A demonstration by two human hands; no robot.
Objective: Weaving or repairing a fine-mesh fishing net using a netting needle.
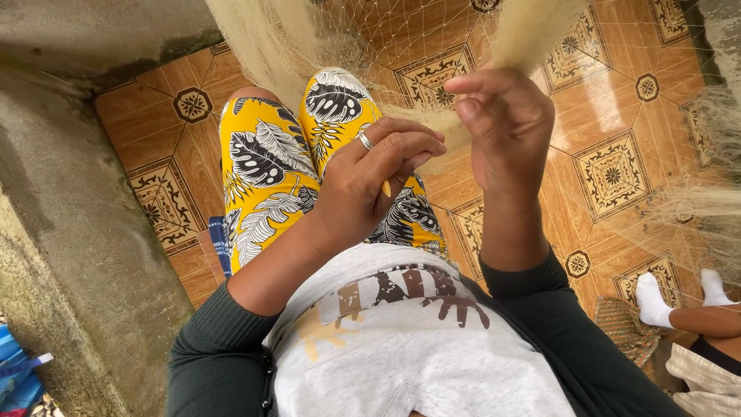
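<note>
A fine pale fishing net [401, 46] hangs in front of me and drapes over my lap. My right hand [505, 127] is raised, its fingers pinched on a gathered bunch of the net's mesh. My left hand [370, 181], with a silver ring on one finger, is closed around a small yellow netting needle [386, 188] whose tip pokes out below the fingers. The two hands are close together above my knees, which are in yellow leaf-print trousers [266, 174].
Orange patterned floor tiles [617, 116] lie below. A rough concrete wall [69, 232] stands at the left. More net [695, 201] trails at the right, where another person's legs in white socks [652, 301] rest. Blue items [15, 378] sit bottom left.
</note>
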